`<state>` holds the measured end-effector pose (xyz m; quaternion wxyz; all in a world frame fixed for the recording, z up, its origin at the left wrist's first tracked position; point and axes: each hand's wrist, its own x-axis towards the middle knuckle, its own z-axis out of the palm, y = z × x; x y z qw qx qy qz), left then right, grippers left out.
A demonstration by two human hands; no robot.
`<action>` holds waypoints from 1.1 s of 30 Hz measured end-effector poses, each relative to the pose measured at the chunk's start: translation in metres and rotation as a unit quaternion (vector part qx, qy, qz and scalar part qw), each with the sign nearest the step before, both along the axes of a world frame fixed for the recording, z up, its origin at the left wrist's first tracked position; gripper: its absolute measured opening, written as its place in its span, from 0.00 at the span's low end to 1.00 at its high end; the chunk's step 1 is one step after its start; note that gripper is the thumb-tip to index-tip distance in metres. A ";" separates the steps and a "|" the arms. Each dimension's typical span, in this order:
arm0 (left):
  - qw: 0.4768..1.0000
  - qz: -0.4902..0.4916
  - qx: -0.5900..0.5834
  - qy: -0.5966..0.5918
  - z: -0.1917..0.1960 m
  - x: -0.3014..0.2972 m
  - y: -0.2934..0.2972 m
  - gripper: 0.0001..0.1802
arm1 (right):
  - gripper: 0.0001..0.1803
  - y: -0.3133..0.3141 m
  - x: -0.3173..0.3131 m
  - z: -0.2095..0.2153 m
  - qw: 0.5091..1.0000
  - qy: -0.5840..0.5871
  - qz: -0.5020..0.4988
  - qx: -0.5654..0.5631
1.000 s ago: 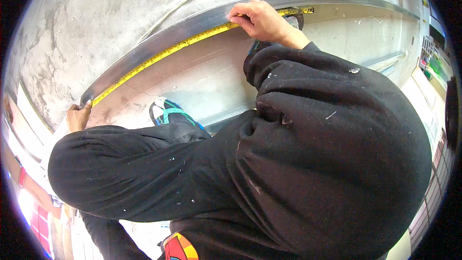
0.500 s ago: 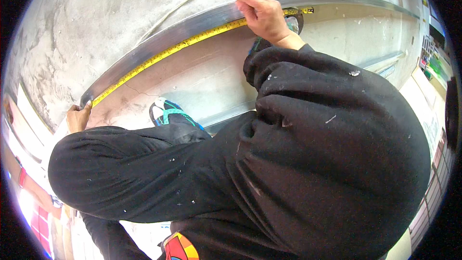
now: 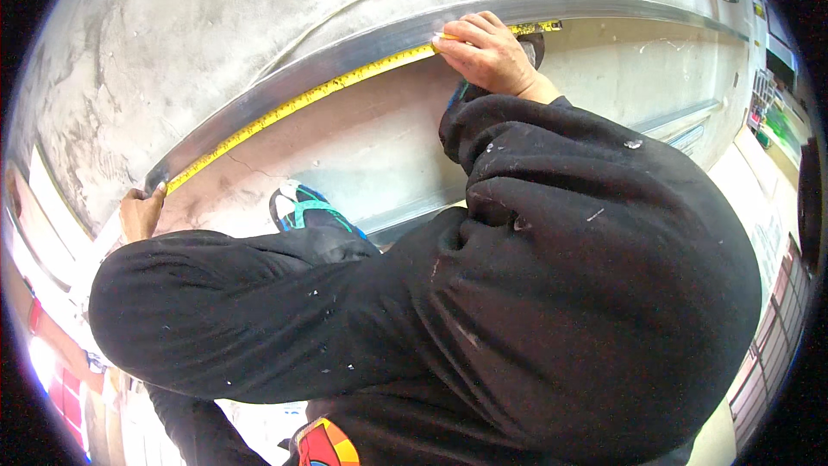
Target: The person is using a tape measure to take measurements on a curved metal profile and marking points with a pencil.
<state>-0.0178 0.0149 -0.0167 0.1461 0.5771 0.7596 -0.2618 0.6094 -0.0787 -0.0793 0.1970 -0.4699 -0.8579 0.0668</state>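
Note:
A yellow tape measure blade [image 3: 328, 91] lies stretched along a long grey metal channel [image 3: 379, 39] on the concrete floor. My left hand [image 3: 140, 211] pins the blade's end at the channel's left end. My right hand [image 3: 487, 52] presses down on the blade further right, fingers curled over it. A dark tape measure case [image 3: 535, 45] shows just behind the right hand. Both my arms wear black, paint-flecked sleeves [image 3: 517, 276] that fill the lower picture.
A shoe [image 3: 302, 207] with teal trim stands on the pale board below the channel. A second metal strip [image 3: 681, 116] lies to the right. Rough grey concrete [image 3: 216, 26] spreads beyond the channel. Coloured items sit at the far right edge [image 3: 776, 121].
My right hand has slid a little to the right along the tape. The left hand has stayed at the blade's end.

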 end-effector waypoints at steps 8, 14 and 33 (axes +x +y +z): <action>1.000 -0.008 -0.023 0.012 0.010 0.014 0.006 0.32 | 0.09 0.001 0.001 0.005 0.999 -0.005 0.041 -0.005; 0.997 0.056 -0.061 0.004 0.012 0.013 0.015 0.29 | 0.11 0.002 -0.004 0.008 0.999 -0.016 0.050 -0.007; 0.996 0.044 -0.061 -0.042 0.009 -0.005 0.001 0.39 | 0.07 0.018 0.003 0.012 0.990 -0.016 0.140 -0.014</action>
